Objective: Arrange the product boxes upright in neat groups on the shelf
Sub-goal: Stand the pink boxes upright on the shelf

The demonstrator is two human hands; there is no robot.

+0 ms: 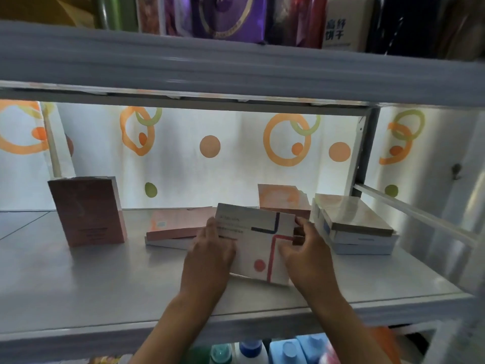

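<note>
On the grey shelf (pixel 78 279) only the pink box (pixel 88 211) far left of the white box (pixel 258 248) stands upright; left hand (pixel 210 254) and right hand (pixel 305 249) both clamp that white box, while the flat pink boxes (pixel 178 224) just behind it and the stack (pixel 354 225) to its right remain lying down.

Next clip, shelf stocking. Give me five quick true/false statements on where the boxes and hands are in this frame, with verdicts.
1. Both hands hold the white box with red and blue lines. True: the left hand grips its left side, the right hand its right.
2. The dark pink box at left lies flat. False: it stands upright.
3. A stack of boxes lies flat at the right of the shelf. True.
4. The pink box just left of the hands stands upright. False: it lies flat on another box.
5. The held box is plain brown. False: it is white with a red dot.
</note>
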